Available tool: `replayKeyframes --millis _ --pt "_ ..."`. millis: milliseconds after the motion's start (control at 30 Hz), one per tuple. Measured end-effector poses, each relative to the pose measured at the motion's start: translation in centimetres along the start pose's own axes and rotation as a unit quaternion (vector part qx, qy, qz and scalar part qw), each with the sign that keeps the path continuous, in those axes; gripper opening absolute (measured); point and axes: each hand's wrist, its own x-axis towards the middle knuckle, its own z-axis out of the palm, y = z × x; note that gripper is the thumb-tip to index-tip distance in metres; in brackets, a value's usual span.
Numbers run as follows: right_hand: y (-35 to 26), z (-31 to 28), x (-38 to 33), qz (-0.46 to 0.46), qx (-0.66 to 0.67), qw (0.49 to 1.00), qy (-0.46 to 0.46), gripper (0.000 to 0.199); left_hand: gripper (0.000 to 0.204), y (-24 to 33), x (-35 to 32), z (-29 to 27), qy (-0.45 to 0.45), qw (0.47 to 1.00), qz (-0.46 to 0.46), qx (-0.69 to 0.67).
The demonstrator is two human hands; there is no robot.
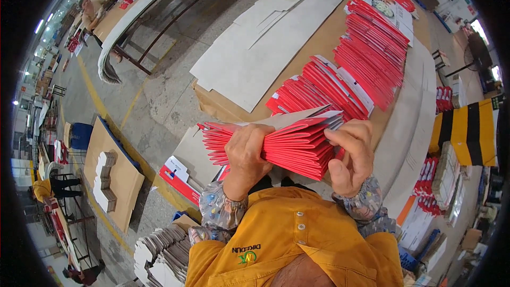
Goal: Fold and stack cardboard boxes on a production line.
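Note:
My left hand [247, 149] is wrapped round the middle of a fanned stack of red folded cartons [297, 149], held in front of my chest. My right hand [350, 154] is at the stack's right end. Its fingers are bent, with a fingertip against the upper corner, and the thumb stands apart with nothing seen between. Just beyond lie more red folded cartons [366, 53], leaning on each other in a long row on the table. A flat red and white carton [180, 178] lies to the left of my left hand.
Large grey-white cardboard sheets [255, 42] cover the table's left side, and more sheets [414, 111] lie along its right. Cut grey-white cardboard pieces [162, 255] are piled at lower left. A brown board [114, 180] holds white pieces. A yellow-and-black striped barrier [467, 133] stands at right.

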Motion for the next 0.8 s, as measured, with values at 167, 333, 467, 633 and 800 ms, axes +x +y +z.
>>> replayKeyframes --millis 167,333,467,633,800 --pt "-0.2 -0.1 0.3 -0.027 -0.047 0.998 -0.015 0.035 0.033 -0.2 0.0 0.0 -0.013 1.0 0.004 -0.008" --pt "-1.1 0.3 0.3 0.053 -0.01 0.998 -0.02 0.025 0.032 -0.6 0.1 -0.2 -0.016 1.0 0.017 -0.014" --pt "-0.8 -0.5 1.3 0.017 -0.003 0.999 -0.045 0.025 0.031 -0.9 0.6 -0.4 -0.026 0.999 0.046 -0.015" --pt "-0.4 -0.7 2.6 0.253 0.106 0.96 -0.056 0.038 0.029 -1.4 1.0 -0.6 -0.04 0.997 0.066 -0.022" --pt "1.4 -1.0 3.3 0.294 0.124 0.933 -0.164 0.027 0.036 -2.3 1.1 -0.6 -0.064 0.993 0.084 -0.046"
